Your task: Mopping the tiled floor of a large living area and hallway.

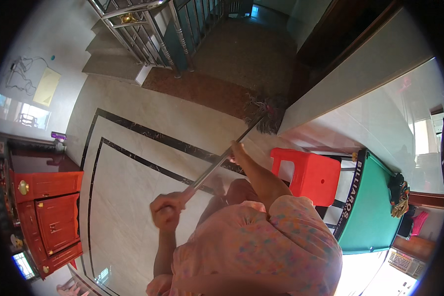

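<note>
A string mop with a metal pole (211, 167) slants across the view in front of me. My left hand (168, 210) is closed around the pinkish top end of the pole. Farther down the shaft, my right hand (237, 152) grips it with the arm stretched forward. The grey strands of the mop head (265, 114) are spread on the floor, by the wall corner at the border between the pale tiles and the brown floor. The pale tiled floor (133, 177) with black marbled bands lies under the pole.
A red plastic stool (310, 175) stands close to my right, beside a green toy billiard table (377, 207) with gloves (399, 194) on its edge. Ahead are a metal stair railing (162, 40) and steps (111, 66). A reddish wooden cabinet (55, 222) stands left.
</note>
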### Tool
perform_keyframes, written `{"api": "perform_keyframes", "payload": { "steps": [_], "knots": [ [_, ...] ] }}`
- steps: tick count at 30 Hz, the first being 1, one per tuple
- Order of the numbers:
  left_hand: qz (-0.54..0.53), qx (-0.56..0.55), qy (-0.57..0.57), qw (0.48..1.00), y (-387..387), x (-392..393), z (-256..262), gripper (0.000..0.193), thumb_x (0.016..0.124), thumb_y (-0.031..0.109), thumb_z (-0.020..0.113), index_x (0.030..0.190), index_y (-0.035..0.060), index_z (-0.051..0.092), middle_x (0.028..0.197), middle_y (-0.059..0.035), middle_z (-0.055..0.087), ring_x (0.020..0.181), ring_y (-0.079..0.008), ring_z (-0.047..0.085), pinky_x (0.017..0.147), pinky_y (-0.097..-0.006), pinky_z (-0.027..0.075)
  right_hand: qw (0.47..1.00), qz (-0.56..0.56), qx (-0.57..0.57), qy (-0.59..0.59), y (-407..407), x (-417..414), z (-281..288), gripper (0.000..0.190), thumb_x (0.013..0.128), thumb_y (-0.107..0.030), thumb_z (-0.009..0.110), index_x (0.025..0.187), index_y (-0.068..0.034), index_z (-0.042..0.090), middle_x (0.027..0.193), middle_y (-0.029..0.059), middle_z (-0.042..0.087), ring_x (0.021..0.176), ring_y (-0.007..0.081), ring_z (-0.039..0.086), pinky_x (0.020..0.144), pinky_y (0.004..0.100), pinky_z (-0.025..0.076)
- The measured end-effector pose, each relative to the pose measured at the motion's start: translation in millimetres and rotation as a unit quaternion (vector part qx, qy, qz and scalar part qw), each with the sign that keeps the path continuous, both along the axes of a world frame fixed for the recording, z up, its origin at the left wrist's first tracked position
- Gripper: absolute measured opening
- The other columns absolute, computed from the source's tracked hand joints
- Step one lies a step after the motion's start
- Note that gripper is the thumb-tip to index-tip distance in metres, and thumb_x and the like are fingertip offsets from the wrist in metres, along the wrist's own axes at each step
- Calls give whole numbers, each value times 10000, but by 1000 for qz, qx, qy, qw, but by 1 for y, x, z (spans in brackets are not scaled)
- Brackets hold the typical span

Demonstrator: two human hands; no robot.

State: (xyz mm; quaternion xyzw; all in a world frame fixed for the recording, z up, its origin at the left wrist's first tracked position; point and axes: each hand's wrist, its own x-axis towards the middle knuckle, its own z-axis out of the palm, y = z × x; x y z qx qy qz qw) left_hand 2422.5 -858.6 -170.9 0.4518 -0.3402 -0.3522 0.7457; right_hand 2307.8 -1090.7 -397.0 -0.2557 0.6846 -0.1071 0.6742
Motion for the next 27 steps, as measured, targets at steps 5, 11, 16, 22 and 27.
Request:
{"api": "perform_keyframes", "payload": {
  "steps": [5,11,16,22,27],
  "knots": [
    [80,-1,-70,994,31,53,52,93,644,59,377,653,-31,402,460,-75,379,377,-150,360,404,-289,321,987,14,23,-161,58,61,5,173,725,-230,467,647,-88,406,511,23,369,391,122,381,283,235,287],
    [132,2,-189,973,27,67,156,117,658,93,394,629,-18,374,426,-91,389,321,-153,335,366,-303,362,933,189,104,-288,73,138,111,257,711,-233,514,537,-60,433,428,40,397,323,106,343,284,246,272],
    [-35,-109,-344,932,-60,47,186,257,764,98,342,891,-93,457,574,-131,449,432,-172,381,378,-306,293,922,87,163,-340,33,168,123,215,635,-76,530,465,-83,399,411,25,381,315,86,301,298,230,215],
    [-66,-141,-302,941,-118,49,203,310,807,171,328,912,-103,429,591,-134,462,445,-159,395,379,-277,300,935,33,173,-308,-19,130,146,199,616,-64,538,477,-84,397,421,17,371,316,77,279,297,223,173],
    [16,-93,-184,978,-146,44,191,159,709,147,335,633,11,369,410,-49,345,322,-111,300,333,-257,294,954,-13,138,-266,-56,76,133,157,596,-126,551,500,-89,433,426,13,353,309,95,292,279,237,202]
  ]
}}
